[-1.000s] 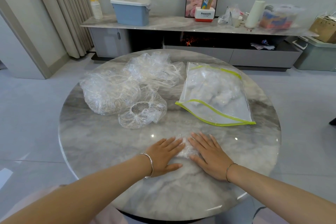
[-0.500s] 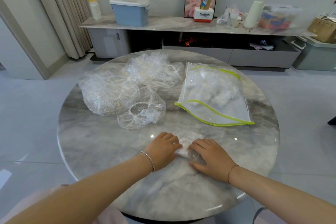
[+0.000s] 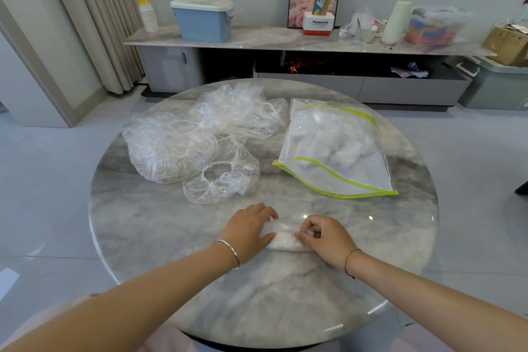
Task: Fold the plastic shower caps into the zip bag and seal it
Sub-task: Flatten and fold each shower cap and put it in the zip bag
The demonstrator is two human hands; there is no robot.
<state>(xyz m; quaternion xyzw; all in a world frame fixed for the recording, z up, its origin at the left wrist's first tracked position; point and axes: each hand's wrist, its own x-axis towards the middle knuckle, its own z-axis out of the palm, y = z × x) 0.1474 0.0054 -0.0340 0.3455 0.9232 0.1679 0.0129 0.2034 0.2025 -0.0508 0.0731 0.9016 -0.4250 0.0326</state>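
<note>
A folded clear shower cap (image 3: pixel 283 240) lies as a small white bundle near the front of the round marble table (image 3: pixel 143 231). My left hand (image 3: pixel 248 230) grips its left end with curled fingers. My right hand (image 3: pixel 325 236) pinches its right end, fingers curled. A clear zip bag with a yellow-green edge (image 3: pixel 334 148) lies at the right, its mouth facing me, with several folded caps inside. Loose shower caps (image 3: pixel 200 137) are piled at the left; one smaller cap (image 3: pixel 221 181) lies nearest my hands.
Behind the table stands a long low cabinet (image 3: pixel 285 40) carrying a blue lidded box (image 3: pixel 203 18), a cup stack, a Panasonic box (image 3: pixel 318 23), a paper roll and bags. A curtain hangs at the left. Grey bins stand at the far right.
Both hands went from lying flat on the cap to curling around it. The cap has been squeezed into a narrower bundle between them.
</note>
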